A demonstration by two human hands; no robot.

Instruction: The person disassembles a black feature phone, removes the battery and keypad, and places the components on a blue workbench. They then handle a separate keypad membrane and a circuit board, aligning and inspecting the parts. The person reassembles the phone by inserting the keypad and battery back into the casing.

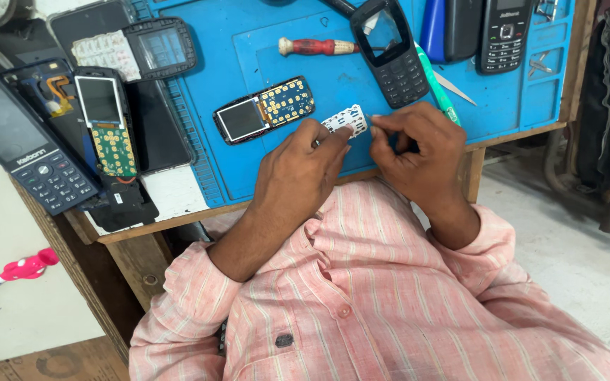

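Observation:
My left hand (303,169) and my right hand (418,144) pinch a small white keypad sheet (345,120) between their fingertips, just above the near edge of the blue work mat (213,85). Just beyond the sheet lies an opened phone board (264,109) with a small screen and gold key contacts. A black phone front cover (390,49) with keys rests past my right hand.
A red-handled screwdriver (318,46) and a green tool (438,88) lie on the mat. Several phones and bare boards (107,123) crowd the left of the wooden bench. A black keypad phone (506,34) lies at the back right. Floor lies to the right.

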